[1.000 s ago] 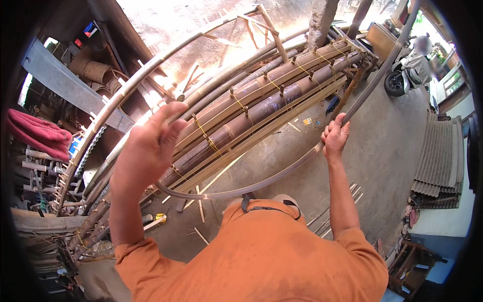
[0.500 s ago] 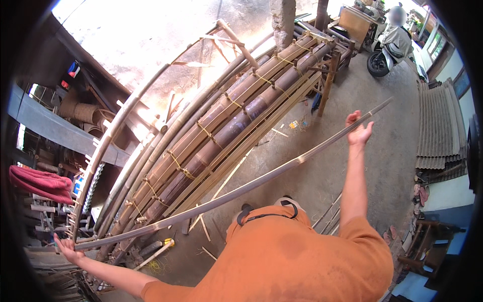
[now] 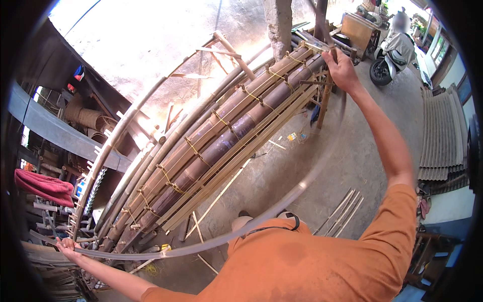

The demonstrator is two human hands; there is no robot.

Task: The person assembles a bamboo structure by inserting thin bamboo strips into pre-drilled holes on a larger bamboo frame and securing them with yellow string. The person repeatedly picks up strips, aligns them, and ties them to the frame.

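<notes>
A long, thin bamboo strip [image 3: 221,243] spans the space in front of me, bent into a deep curve that sags toward my body. It is blurred by motion. My right hand [image 3: 342,70], raised at the upper right, is closed around it, and the strip's end runs on above the fist. Far out at the lower left, my left hand [image 3: 69,249] grips the other part, with a short end showing beyond the fingers. Just past the strip lie thick bamboo poles [image 3: 201,163] lashed with cord, with narrow bamboo slats [image 3: 236,163] along their near side.
A curved pole with pegs [image 3: 98,163] stands left, near a red cloth [image 3: 43,185]. A concrete post [image 3: 278,30] rises at the back. A person sits by a parked scooter [image 3: 386,65] at upper right. Corrugated sheets [image 3: 440,136] lean right; thin sticks [image 3: 339,214] lie on the floor.
My right hand has moved up and forward and closed from an open palm around the strip. The strip has gone from slightly curved to strongly bent. My left hand has shifted slightly right and closed.
</notes>
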